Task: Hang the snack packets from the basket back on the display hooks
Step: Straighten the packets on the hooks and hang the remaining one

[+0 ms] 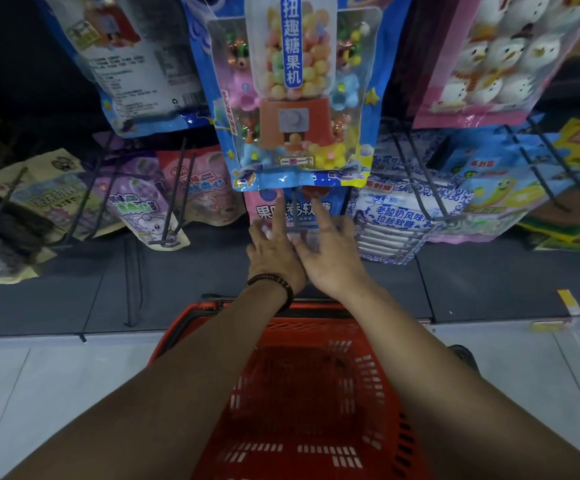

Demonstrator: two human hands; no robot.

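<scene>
Both arms reach forward over a red plastic basket [368, 386] whose mesh floor shows no packets. My left hand [273, 251] and my right hand [330, 254] rest side by side on a pink and blue soft-candy packet [264, 211] hanging on a lower hook. Fingers of both hands are spread, with an index finger of each pointing up along the packet's face. A black hook tip [294, 195] shows just above the fingers. A large blue gumball-machine candy packet [299, 98] hangs above and overlaps the packet's top.
More packets hang on black wire hooks: purple grape candy [136, 202] to the left, blue-and-white yoghurt candy [399, 220] to the right, a pink snowman marshmallow bag [496, 57] upper right. Bare hooks [423, 174] jut toward me. Grey shelf base [177, 289] and white floor tiles [39, 393] lie below.
</scene>
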